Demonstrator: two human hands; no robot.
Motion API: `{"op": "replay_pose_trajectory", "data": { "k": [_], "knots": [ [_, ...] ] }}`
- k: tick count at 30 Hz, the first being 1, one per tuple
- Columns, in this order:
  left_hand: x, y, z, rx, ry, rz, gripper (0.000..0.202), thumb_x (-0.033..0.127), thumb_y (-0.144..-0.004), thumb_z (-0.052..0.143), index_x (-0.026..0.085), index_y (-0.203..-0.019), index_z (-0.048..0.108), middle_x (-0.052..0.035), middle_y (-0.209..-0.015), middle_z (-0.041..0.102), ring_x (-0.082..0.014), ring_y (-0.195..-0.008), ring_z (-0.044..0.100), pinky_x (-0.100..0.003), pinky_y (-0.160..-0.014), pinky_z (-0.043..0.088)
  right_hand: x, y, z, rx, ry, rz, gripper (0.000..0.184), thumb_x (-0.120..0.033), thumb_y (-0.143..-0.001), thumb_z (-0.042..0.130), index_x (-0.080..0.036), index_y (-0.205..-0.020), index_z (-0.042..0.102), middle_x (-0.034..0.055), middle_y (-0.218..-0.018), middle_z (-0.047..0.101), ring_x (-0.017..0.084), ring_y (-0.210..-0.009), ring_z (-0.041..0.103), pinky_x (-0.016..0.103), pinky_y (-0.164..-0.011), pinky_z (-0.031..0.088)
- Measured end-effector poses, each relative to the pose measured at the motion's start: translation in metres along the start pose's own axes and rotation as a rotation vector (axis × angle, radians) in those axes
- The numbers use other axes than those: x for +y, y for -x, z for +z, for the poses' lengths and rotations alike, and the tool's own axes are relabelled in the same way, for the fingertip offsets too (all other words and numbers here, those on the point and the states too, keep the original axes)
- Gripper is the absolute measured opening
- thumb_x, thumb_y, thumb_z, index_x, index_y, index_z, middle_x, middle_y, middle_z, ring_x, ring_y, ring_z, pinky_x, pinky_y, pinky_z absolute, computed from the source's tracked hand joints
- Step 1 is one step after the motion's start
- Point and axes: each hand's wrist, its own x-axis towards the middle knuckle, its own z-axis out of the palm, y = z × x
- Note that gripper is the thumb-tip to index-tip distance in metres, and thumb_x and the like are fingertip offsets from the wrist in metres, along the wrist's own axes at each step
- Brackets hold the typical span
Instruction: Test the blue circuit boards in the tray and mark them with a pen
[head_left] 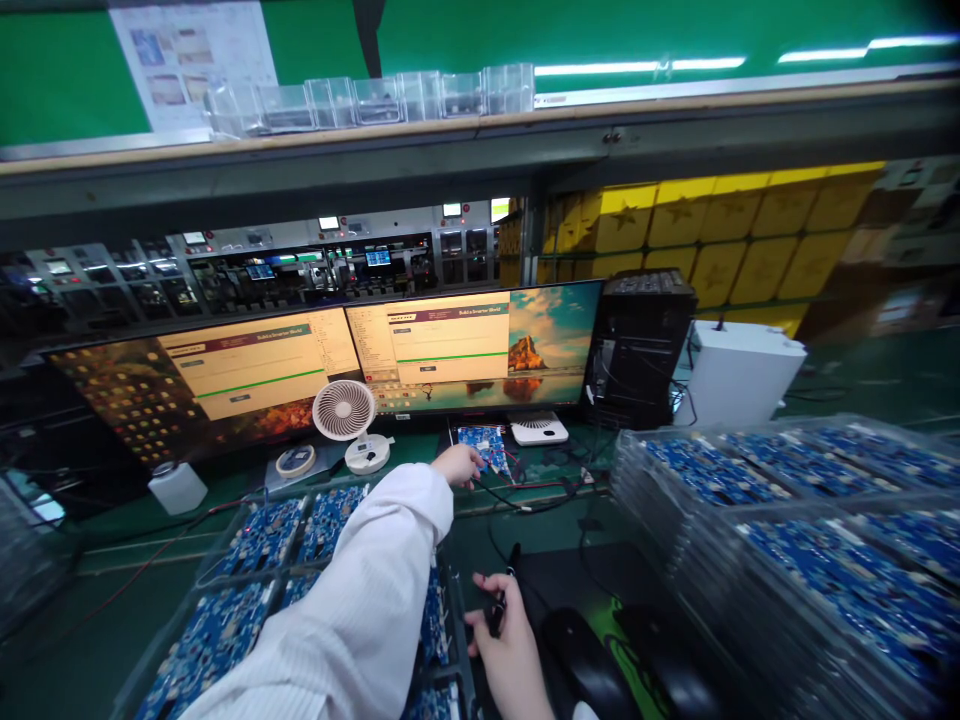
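My left hand (459, 465), in a white sleeve, reaches forward to the near left edge of a blue circuit board (486, 448) below the right monitor. Its fingers are pinched at the end of a black cable (504, 499); the exact tip is hidden. Thin red wires run from that board. Lower down, my right hand (510, 640) curls its fingers round a slim black pen-like object (513, 560), held tilted beside the black mat. Beneath my left arm lies a clear tray (279, 580) of blue circuit boards.
Stacked clear trays (675, 520) of boards stand at right. Two black mice (581, 655) lie on the mat (637, 565). A small white fan (345, 412), a tape roll (295, 461) and two monitors (465, 350) stand behind. A shelf (450, 150) crosses above.
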Motion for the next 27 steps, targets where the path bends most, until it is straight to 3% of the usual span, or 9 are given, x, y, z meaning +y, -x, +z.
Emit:
{"op": "replay_pose_trajectory", "data": {
  "k": [3, 5, 7, 10, 13, 15, 18, 22, 27],
  "knots": [
    [-0.003, -0.003, 0.001, 0.072, -0.022, 0.026, 0.037, 0.006, -0.087, 0.048, 0.016, -0.119, 0.064, -0.0099, -0.118, 0.068, -0.0071, -0.06, 0.067, -0.012, -0.049, 0.048, -0.002, 0.001, 0.0, 0.0, 0.028, 0.028, 0.038, -0.035, -0.06, 0.058, -0.023, -0.094, 0.047, 0.0042, -0.086, 0.067, 0.015, -0.048, 0.058, 0.026, -0.041, 0.046],
    [-0.006, -0.005, 0.004, 0.095, -0.036, 0.028, 0.05, 0.005, -0.085, 0.05, 0.019, -0.132, 0.055, -0.0123, -0.126, 0.064, -0.0088, -0.059, 0.068, -0.014, -0.047, 0.048, -0.003, 0.002, -0.001, 0.003, 0.043, 0.042, 0.04, -0.036, -0.06, 0.057, -0.023, -0.096, 0.046, -0.0023, -0.067, 0.063, 0.013, -0.037, 0.05, 0.025, -0.038, 0.042],
    [-0.009, -0.008, 0.008, 0.113, -0.04, 0.035, 0.065, 0.002, -0.082, 0.052, 0.022, -0.143, 0.043, -0.0147, -0.129, 0.061, -0.0108, -0.059, 0.069, -0.016, -0.047, 0.05, -0.003, 0.002, -0.001, 0.012, 0.05, 0.045, 0.04, -0.037, -0.06, 0.056, -0.023, -0.096, 0.046, -0.0048, -0.06, 0.06, 0.013, -0.035, 0.049, 0.025, -0.038, 0.04],
    [-0.009, -0.014, 0.014, 0.162, -0.031, 0.063, 0.071, 0.003, -0.08, 0.053, 0.022, -0.146, 0.037, -0.0168, -0.13, 0.06, -0.0135, -0.063, 0.07, -0.02, -0.052, 0.054, -0.002, 0.002, -0.001, 0.023, 0.051, 0.038, 0.038, -0.037, -0.061, 0.057, -0.023, -0.094, 0.046, -0.003, -0.063, 0.062, 0.013, -0.037, 0.05, 0.026, -0.04, 0.042],
    [-0.006, -0.022, 0.015, 0.239, -0.029, 0.118, 0.068, 0.002, -0.08, 0.054, 0.019, -0.145, 0.041, -0.015, -0.125, 0.063, -0.0169, -0.078, 0.072, -0.025, -0.071, 0.058, -0.001, 0.002, -0.001, 0.039, 0.035, 0.025, 0.037, -0.039, -0.062, 0.059, -0.023, -0.093, 0.046, 0.0049, -0.087, 0.067, 0.014, -0.045, 0.057, 0.027, -0.041, 0.044],
    [-0.002, -0.025, 0.012, 0.289, -0.036, 0.17, 0.066, 0.0, -0.079, 0.052, 0.018, -0.141, 0.046, -0.0125, -0.126, 0.064, -0.0193, -0.097, 0.069, -0.027, -0.088, 0.054, 0.0, 0.0, -0.002, 0.048, 0.017, 0.012, 0.037, -0.043, -0.064, 0.062, -0.023, -0.091, 0.046, 0.0089, -0.1, 0.065, 0.017, -0.054, 0.062, 0.028, -0.044, 0.048],
    [0.001, -0.024, 0.008, 0.304, -0.049, 0.237, 0.056, 0.002, -0.081, 0.051, 0.018, -0.135, 0.054, -0.0102, -0.132, 0.061, -0.0206, -0.116, 0.061, -0.029, -0.102, 0.046, 0.002, -0.003, -0.004, 0.041, -0.014, -0.004, 0.039, -0.049, -0.066, 0.067, -0.023, -0.088, 0.048, 0.0102, -0.103, 0.065, 0.019, -0.06, 0.066, 0.034, -0.056, 0.055],
    [-0.003, -0.008, -0.001, 0.245, -0.08, 0.297, 0.039, 0.012, -0.086, 0.053, 0.016, -0.123, 0.063, -0.0088, -0.133, 0.061, -0.0183, -0.118, 0.059, -0.027, -0.103, 0.044, 0.001, -0.005, -0.006, 0.019, -0.05, -0.018, 0.046, -0.058, -0.066, 0.072, -0.022, -0.084, 0.05, 0.0108, -0.097, 0.068, 0.021, -0.062, 0.068, 0.034, -0.058, 0.056],
    [-0.022, 0.038, -0.023, 0.244, -0.163, 0.314, 0.035, 0.014, -0.087, 0.05, 0.014, -0.119, 0.064, -0.0101, -0.122, 0.066, -0.0195, -0.111, 0.061, -0.03, -0.102, 0.044, -0.003, -0.004, -0.006, -0.002, -0.088, -0.03, 0.053, -0.066, -0.064, 0.074, -0.022, -0.081, 0.05, 0.0107, -0.092, 0.068, 0.02, -0.058, 0.065, 0.027, -0.041, 0.047]
  ]
}}
